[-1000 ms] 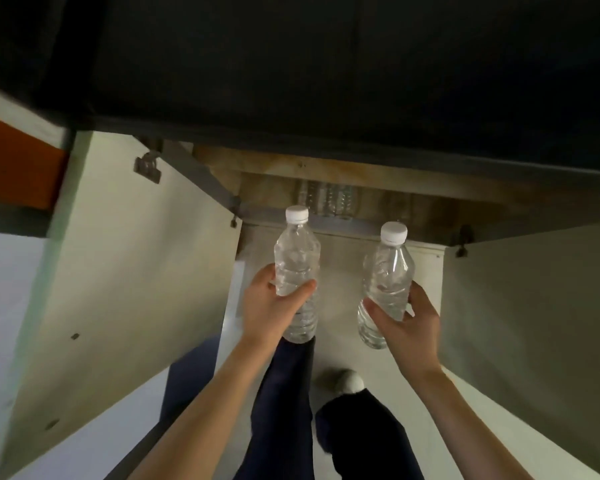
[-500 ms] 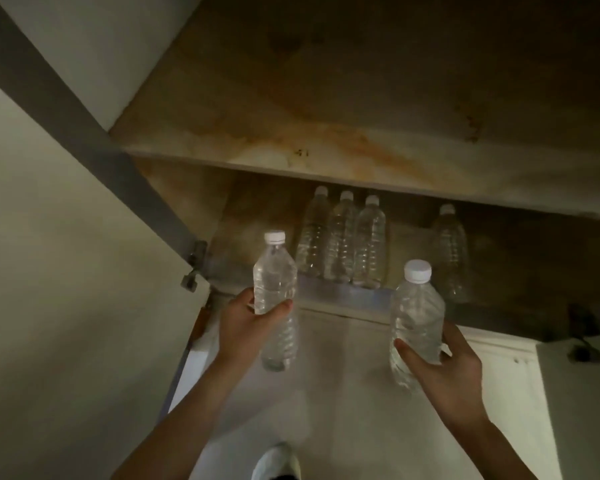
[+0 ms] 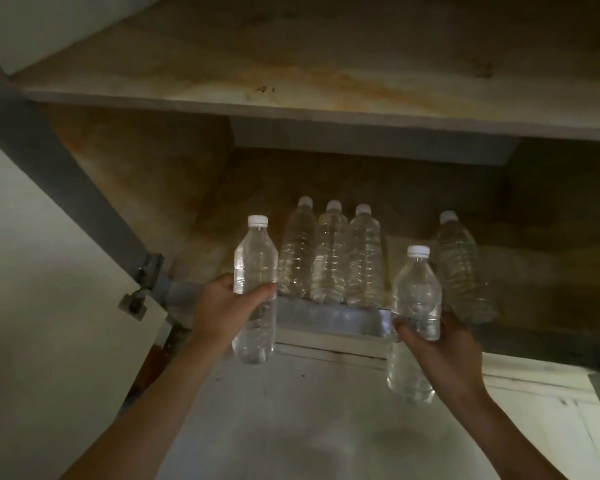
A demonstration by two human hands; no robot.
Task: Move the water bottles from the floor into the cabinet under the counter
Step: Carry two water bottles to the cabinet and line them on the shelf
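Note:
My left hand [image 3: 224, 308] grips a clear water bottle [image 3: 255, 265] with a white cap, held upright just in front of the cabinet's lower opening. My right hand [image 3: 442, 344] grips a second clear bottle [image 3: 417, 299] from below and the side, also upright, at the metal front rail [image 3: 329, 318]. Inside the cabinet three bottles [image 3: 329, 254] stand side by side on the stained floor, right behind the rail. A further bottle [image 3: 459, 268] stands alone to their right, behind the bottle in my right hand.
A stained wooden shelf [image 3: 291, 81] spans the cabinet above the bottles. The left cabinet door [image 3: 32, 289] stands open, with a metal hinge [image 3: 142, 289] at its edge. White floor [image 3: 309, 410] lies below my arms.
The view has closed in on the cabinet's lower compartment. Both hands have carried their bottles forward to the front rail, close to the bottles standing inside.

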